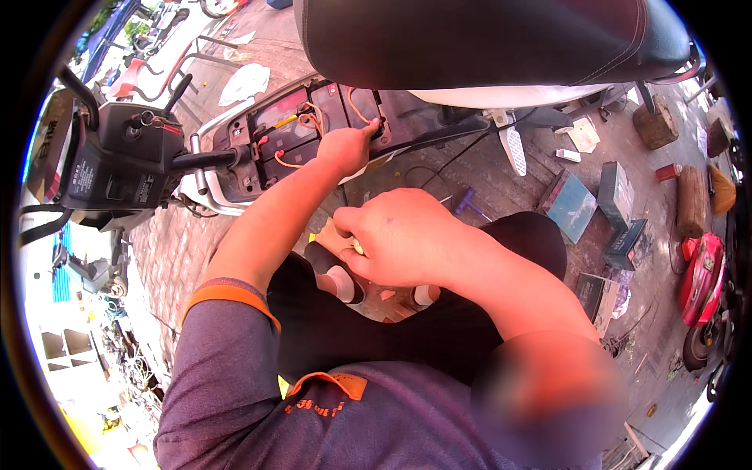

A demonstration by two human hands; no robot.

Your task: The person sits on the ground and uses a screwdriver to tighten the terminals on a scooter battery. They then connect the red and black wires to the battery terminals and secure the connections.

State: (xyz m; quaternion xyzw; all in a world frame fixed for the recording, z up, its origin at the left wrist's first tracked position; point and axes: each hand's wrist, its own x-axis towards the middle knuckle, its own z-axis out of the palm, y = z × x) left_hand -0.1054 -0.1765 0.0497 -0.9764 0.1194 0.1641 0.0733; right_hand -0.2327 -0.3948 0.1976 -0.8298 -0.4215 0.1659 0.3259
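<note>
Two hands [346, 151], one battery compartment [249, 185]

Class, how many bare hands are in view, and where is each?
2: the left hand at the open battery compartment, the right hand nearer the knees. No others show.

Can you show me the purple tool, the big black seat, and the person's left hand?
Purple tool [466, 200]: head view, on its handle.
Black seat [470, 43]: head view, on its broad side.
Left hand [345, 150]: head view, on the back of the hand.
</note>
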